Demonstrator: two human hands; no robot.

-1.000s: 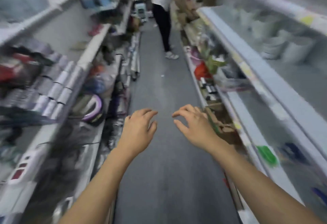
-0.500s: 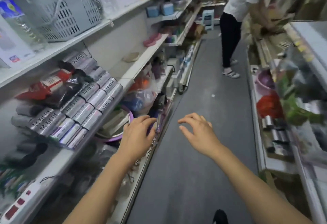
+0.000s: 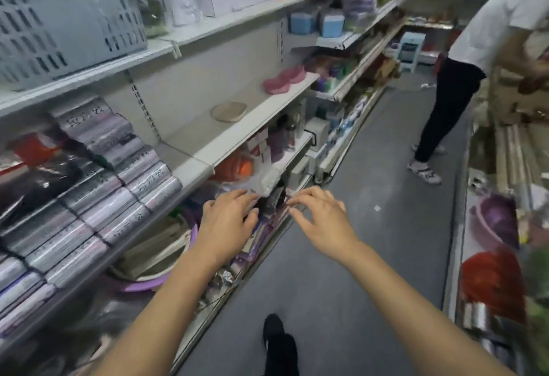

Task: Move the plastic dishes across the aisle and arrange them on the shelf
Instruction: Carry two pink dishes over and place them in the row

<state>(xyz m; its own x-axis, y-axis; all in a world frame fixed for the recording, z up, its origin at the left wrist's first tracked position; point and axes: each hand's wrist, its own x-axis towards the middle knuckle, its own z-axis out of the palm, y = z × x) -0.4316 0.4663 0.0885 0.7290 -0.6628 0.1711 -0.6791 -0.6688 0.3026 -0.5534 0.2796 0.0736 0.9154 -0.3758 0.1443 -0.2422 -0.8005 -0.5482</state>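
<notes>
Far left: grey basket (image 3: 68, 22) on top shelf, silver-wrapped rolls (image 3: 98, 197) stacked below it; not task items, leave alone. Target shelf (image 3: 237, 135), middle tier of the left rack, mostly bare: one beige plastic dish (image 3: 228, 111) lying flat near the front edge, pink dishes (image 3: 283, 80) further along the same board, well apart from the beige one. Free stretch between rolls and beige dish looks like the obvious slot for the next pieces. Left hand (image 3: 228, 221) empty, fingers loosely spread and slightly curled, hovering over the cluttered lower shelf; right hand (image 3: 320, 221) empty too, fingers spread, thumb apart, over the aisle floor (image 3: 371, 242) just beside the shelf lip. Nothing carried, so likely reaching for or returning to stock. More plastic ware across the aisle on the right rack: purple bowl (image 3: 496, 218), red dish (image 3: 490, 280), blurred, exact shape unclear. To do it well: take a small stack with both hands, support from underneath, thumbs on rims; light plastic slides, so set flat and push back from the edge. Group by colour next to like pieces, keep rims aligned. Watch the bystander (image 3: 475, 49) standing further down the aisle on the right when crossing.
</notes>
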